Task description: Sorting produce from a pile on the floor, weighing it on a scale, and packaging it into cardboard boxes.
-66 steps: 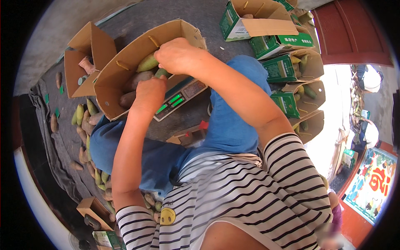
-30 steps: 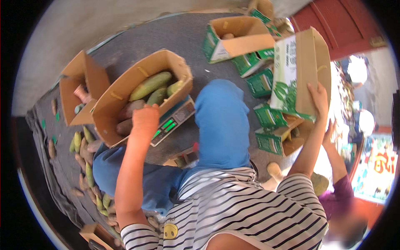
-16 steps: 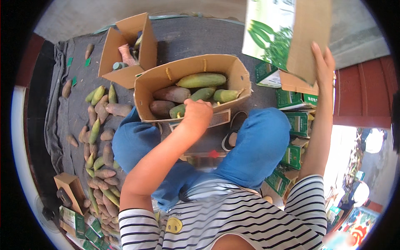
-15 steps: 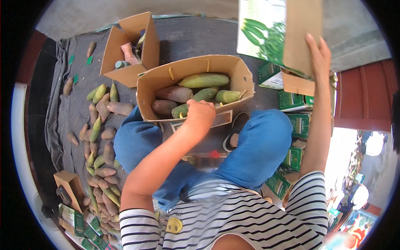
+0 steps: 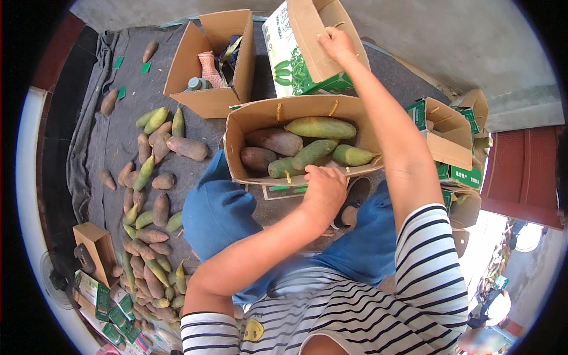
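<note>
Between my knees stands an open cardboard box (image 5: pixel 236 139) with yellow cord handles. Several green radishes (image 5: pixel 322 127) and purplish-brown radishes (image 5: pixel 275 141) lie inside it. My left hand (image 5: pixel 324 192) is closed over its near rim, beside a cord handle. Farther off, my right hand (image 5: pixel 337 46) grips the flap of a second cardboard box (image 5: pixel 290 65), printed with green vegetables on white. That box sits just behind the first one; its inside is hidden.
A cardboard box (image 5: pixel 183 65) at the back left holds a bottle and a pink patterned item. Loose radishes (image 5: pixel 154 242) are heaped on dark cloth at left. Open green boxes (image 5: pixel 452 142) line the right. A small fan (image 5: pixel 56 281) stands at far left.
My right hand has brought the printed box leftward, from the far right to behind the radish box. My left hand has shifted right along the near rim. The view has turned somewhat.
</note>
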{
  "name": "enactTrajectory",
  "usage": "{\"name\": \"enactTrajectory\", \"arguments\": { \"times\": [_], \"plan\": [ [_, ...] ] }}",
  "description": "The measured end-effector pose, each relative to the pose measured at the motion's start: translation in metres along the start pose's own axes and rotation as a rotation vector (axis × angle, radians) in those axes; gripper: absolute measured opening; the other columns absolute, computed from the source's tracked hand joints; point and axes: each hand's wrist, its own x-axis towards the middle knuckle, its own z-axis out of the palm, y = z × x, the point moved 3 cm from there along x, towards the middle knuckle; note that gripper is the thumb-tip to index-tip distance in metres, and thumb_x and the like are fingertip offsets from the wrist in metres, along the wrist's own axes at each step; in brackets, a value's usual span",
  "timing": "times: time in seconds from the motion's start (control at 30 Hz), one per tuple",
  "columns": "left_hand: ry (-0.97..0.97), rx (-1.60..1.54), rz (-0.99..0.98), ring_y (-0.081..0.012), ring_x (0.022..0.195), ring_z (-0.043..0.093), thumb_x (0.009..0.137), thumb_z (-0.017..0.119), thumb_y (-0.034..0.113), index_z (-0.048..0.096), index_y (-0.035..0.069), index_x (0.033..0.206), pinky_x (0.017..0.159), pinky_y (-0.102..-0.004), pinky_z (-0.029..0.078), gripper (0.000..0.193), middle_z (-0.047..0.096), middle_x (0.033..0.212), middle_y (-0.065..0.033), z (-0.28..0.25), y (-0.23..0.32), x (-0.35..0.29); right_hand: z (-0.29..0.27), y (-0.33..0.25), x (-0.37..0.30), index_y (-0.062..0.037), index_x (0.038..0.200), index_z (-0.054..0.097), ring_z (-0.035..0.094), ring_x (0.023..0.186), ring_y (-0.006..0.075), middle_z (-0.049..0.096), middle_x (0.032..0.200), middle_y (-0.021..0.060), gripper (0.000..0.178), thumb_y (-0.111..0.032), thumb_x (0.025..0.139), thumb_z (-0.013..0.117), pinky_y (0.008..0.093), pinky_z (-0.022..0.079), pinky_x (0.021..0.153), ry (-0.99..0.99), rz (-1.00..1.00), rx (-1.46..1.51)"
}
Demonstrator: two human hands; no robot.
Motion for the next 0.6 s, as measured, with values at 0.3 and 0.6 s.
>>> {"name": "enactTrajectory", "arguments": {
  "times": [0.3,0.6],
  "plan": [
    [-0.024,-0.072,-0.035,-0.0256,0.079,0.059,0.077,0.057,0.017,0.056,-0.001,0.112,0.078,-0.0459,0.044,0.039,0.061,0.090,-0.0135,0.001,0.002,0.001,0.086,-0.027,0.006,-0.0151,0.127,0.044,0.054,0.110,0.0336,0.055,0.120,0.0180,0.045,-0.014,0.083,0.050,0.0443,0.044,0.091,-0.109,0.070,-0.040],
    [-0.096,-0.161,-0.004,-0.0335,0.076,0.060,0.083,0.049,0.013,0.053,-0.002,0.113,0.077,-0.0527,0.040,0.034,0.061,0.093,-0.0203,0.015,0.007,0.007,0.106,-0.029,-0.041,-0.0126,0.124,0.053,0.051,0.117,0.0297,0.054,0.127,0.0126,0.042,-0.017,0.082,0.053,0.0423,0.042,0.095,-0.689,-0.079,-0.357]
  ]
}}
